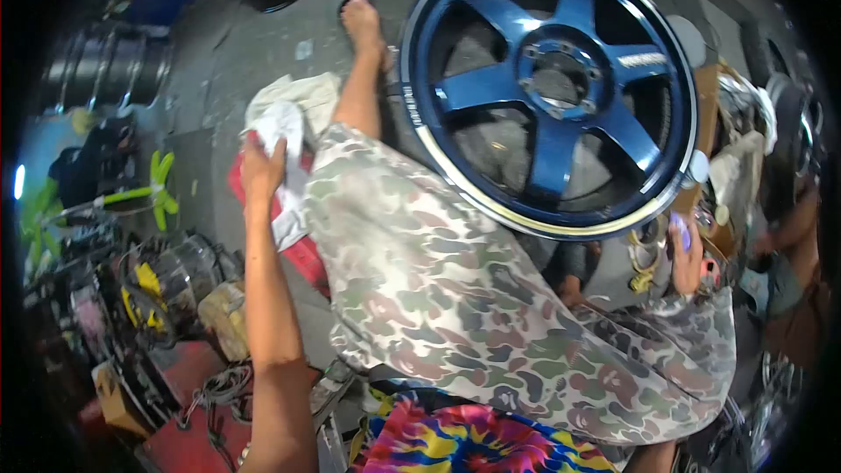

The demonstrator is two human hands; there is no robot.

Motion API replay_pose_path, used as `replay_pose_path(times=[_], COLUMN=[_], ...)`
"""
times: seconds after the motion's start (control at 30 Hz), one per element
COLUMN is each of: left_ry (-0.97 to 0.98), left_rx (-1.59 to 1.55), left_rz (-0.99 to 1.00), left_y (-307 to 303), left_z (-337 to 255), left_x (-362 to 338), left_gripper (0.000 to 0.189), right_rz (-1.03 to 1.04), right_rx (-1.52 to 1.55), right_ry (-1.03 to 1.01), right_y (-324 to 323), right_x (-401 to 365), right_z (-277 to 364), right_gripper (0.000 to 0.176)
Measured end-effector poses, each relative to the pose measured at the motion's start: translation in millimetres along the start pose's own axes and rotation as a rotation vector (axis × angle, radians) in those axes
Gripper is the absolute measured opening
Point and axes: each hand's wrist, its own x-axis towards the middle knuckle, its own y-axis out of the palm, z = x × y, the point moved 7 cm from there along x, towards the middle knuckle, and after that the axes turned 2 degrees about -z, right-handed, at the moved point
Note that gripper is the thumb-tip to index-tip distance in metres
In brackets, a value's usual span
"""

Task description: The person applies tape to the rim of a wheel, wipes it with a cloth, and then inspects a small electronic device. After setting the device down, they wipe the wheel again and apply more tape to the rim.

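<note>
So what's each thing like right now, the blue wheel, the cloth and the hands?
blue wheel: up on its edge, face toward the camera, no tyre.
white cloth: crumpled, gripped in the left hand.
left hand: shut on the white cloth.
right hand: curled beside the wheel's rim; too blurred to tell what it holds.

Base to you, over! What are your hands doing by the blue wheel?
Left hand gripping white rag, off the wheel. Right hand low beside blue rim, grip unclear. Rim rests against camo leg.
</note>
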Motion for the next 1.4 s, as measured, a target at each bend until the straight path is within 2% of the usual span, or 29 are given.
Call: replay_pose_path(times=[0.03,0.07,0.1,0.13,0.17,0.2,0.23,0.27,0.3,0.33,0.37,0.43,0.5,0.57,0.6,0.63,0.67,0.7,0.8,0.87,0.97,1.0,1.1,1.17,1.23,1.37,1.4], left_ry=[-0.049,-0.021,0.069,0.196,0.265,0.25,0.204,0.117,-0.044,-0.198,-0.291,-0.312,-0.339,-0.451,-0.516,-0.391,-0.445,-0.468,-0.365,-0.289,-0.288,-0.271,-0.322,-0.221,-0.212,-0.119,-0.047], left_rx=[-0.061,-0.168,-0.248,-0.239,-0.224,-0.314,-0.421,-0.549,-0.741,-1.031,-0.618,-0.689,-0.776,-0.892,-0.992,-0.867,-0.962,-1.005,-1.02,-1.043,-1.127,-1.136,-1.051,-1.185,-1.174,-1.066,-0.998], left_rz=[0.305,0.302,0.064,-0.284,-0.543,-0.456,-0.307,-0.092,0.121,0.252,0.428,0.378,0.304,0.086,0.062,-0.055,-0.171,-0.175,-0.291,-0.255,-0.149,-0.15,-0.088,-0.093,-0.07,-0.046,-0.049], left_y=[25.5,77.1,146.6,209.7,244.6,248.7,254.2,249.4,245.3,244.6,161.1,114.3,48.9,14.5,-10.6,-42.7,-63.7,-82.6,-138.1,-152.2,-138.2,-135.1,-103.5,-93.9,-88.5,-90.7,-93.8], left_z=[4.4,-6.7,-75.9,-180.9,-242.3,-254.8,-198.5,-106.9,30.2,169.0,130.2,97.5,53.7,71.4,64.9,57.1,50.0,50.6,-15.5,-55.1,-79.8,-105.1,-115.1,-137.8,-145.9,-174.0,-182.1], left_x=[-12.4,7.9,76.7,143.5,167.3,178.4,156.1,112.5,44.9,-20.4,-41.8,-43.7,-45.8,-35.0,-31.6,-27.0,-23.9,-20.1,-30.7,-39.2,-58.0,-68.6,-87.6,-94.8,-99.4,-107.1,-108.0], left_gripper=[0.076,0.062,0.049,0.039,0.034,0.027,0.02,0.016,0.016,0.02,0.026,0.027,0.029,0.025,0.027,0.032,0.033,0.03,0.03,0.04,0.039,0.039,0.037,0.037,0.036,0.031,0.028], right_rz=[0.068,0.192,0.318,0.446,0.576,0.646,0.739,0.863,0.965,1.002,1.028,1.066,0.994,0.985,0.974,0.973,0.962,0.952,0.954,0.976,0.978,0.964,0.943,0.945,0.951,0.926,0.898], right_rx=[0.029,0.042,0.062,0.008,-0.043,-0.039,0.013,-0.072,0.019,0.053,0.077,0.101,0.146,0.171,0.184,0.184,0.192,0.203,0.183,0.185,0.214,0.242,0.225,0.213,0.201,0.247,0.261], right_ry=[0.021,0.074,0.126,0.141,0.152,0.043,-0.054,-0.107,-0.25,-0.377,-0.357,-0.332,-0.379,-0.371,-0.376,-0.371,-0.377,-0.388,-0.381,-0.359,-0.358,-0.384,-0.419,-0.415,-0.407,-0.421,-0.444], right_y=[-12.5,-19.2,-22.0,-22.0,-14.6,-3.5,10.2,28.9,50.8,71.5,92.2,127.6,148.9,159.5,161.8,164.5,166.9,168.5,172.0,172.5,178.5,181.2,193.0,189.4,189.1,204.0,208.4], right_x=[17.6,33.3,45.5,53.9,57.5,57.3,51.1,42.0,29.9,16.5,3.0,-15.3,-24.5,-27.6,-27.9,-29.4,-30.4,-29.6,-29.9,-27.8,-28.2,-28.1,-27.3,-26.1,-26.7,-27.5,-28.0], right_z=[41.9,74.0,105.5,134.4,155.7,175.5,200.0,234.5,248.1,260.6,265.4,269.7,272.2,268.9,267.6,265.3,264.6,265.6,265.9,269.5,270.2,272.2,281.7,282.2,279.6,290.3,296.6], right_gripper=[0.043,0.042,0.042,0.039,0.036,0.031,0.027,0.021,0.018,0.018,0.016,0.016,0.018,0.019,0.021,0.021,0.021,0.022,0.022,0.022,0.022,0.022,0.022,0.021,0.02,0.019,0.019])
